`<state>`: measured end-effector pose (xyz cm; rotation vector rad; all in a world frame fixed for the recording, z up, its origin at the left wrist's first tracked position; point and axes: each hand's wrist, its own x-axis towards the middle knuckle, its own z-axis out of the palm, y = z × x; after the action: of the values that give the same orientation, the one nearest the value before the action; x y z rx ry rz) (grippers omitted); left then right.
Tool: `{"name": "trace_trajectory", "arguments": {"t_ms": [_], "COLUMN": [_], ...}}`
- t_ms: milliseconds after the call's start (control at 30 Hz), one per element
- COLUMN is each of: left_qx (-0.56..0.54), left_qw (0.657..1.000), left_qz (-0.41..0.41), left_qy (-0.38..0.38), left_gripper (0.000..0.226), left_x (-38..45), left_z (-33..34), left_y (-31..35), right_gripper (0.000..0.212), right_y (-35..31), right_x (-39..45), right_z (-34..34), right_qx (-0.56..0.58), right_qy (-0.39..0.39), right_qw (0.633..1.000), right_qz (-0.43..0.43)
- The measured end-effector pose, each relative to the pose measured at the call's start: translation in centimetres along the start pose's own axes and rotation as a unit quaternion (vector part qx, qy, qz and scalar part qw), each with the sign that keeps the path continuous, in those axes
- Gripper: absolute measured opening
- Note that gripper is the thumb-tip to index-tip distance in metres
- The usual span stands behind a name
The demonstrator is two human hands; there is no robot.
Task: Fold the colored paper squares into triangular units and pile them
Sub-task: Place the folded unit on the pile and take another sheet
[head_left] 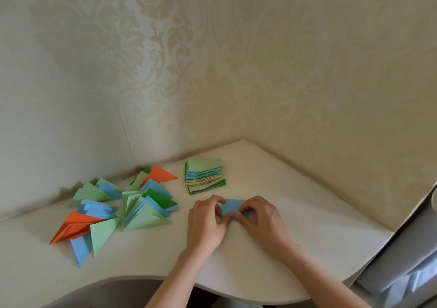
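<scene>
Both forearms come up from the bottom edge of the frame and meet just right of centre, where the left hand [208, 222] and the right hand [262, 220] work on one blue paper square [233, 207] lying flat on the white table [272, 272]. The left hand's fingers are curled, thumb and forefinger pinching the sheet's left edge; the right hand's fingers are bent too, their tips pressing and nipping the sheet's right side, so that only the middle and upper part of the blue sheet shows between them. Directly above the hands, near the corner where the two patterned walls [212, 59] meet, stands a stack of unfolded squares [205, 175], pale green on top with blue, orange and dark green edges below. In the left centre of the frame lies a loose heap of folded triangles [123, 203] in pale green, blue, orange and dark green, well apart from the hands. Bare tabletop lies below the hands down to the curved front edge, and to their right up to a grey cabinet edge [402, 248]. No writing can be read anywhere.
</scene>
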<state>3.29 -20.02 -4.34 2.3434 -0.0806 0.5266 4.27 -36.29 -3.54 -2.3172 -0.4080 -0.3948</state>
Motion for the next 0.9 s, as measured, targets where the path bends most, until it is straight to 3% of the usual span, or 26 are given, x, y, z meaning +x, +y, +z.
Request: {"name": "trace_trajectory", "arguments": {"t_ms": [567,700,833,900], "left_qx": [-0.099,-0.082,-0.057,-0.029], "left_qw": [0.992,0.996,0.995,0.997], "left_qz": [-0.036,0.005,0.044,0.043], "left_qy": [-0.063,-0.022,-0.063,-0.060], "left_gripper": [0.023,0.020,0.023,0.025], "left_x": [0.7,-0.1,-1.0,-1.3], "left_z": [-1.7,-1.7,-0.3,0.3], "left_y": [0.0,2.0,3.8,3.8], "right_gripper": [0.022,0.022,0.025,0.038], "right_y": [0.6,0.4,0.1,-0.1], "right_x": [0.8,0.6,0.2,-0.1], "right_z": [-0.9,-0.7,-0.8,-1.0], "right_qx": [0.049,0.059,0.065,0.082], "right_qy": [-0.078,-0.065,-0.057,-0.052], "right_qw": [0.993,0.993,0.993,0.992], "right_qz": [0.068,0.082,0.086,0.086]}}
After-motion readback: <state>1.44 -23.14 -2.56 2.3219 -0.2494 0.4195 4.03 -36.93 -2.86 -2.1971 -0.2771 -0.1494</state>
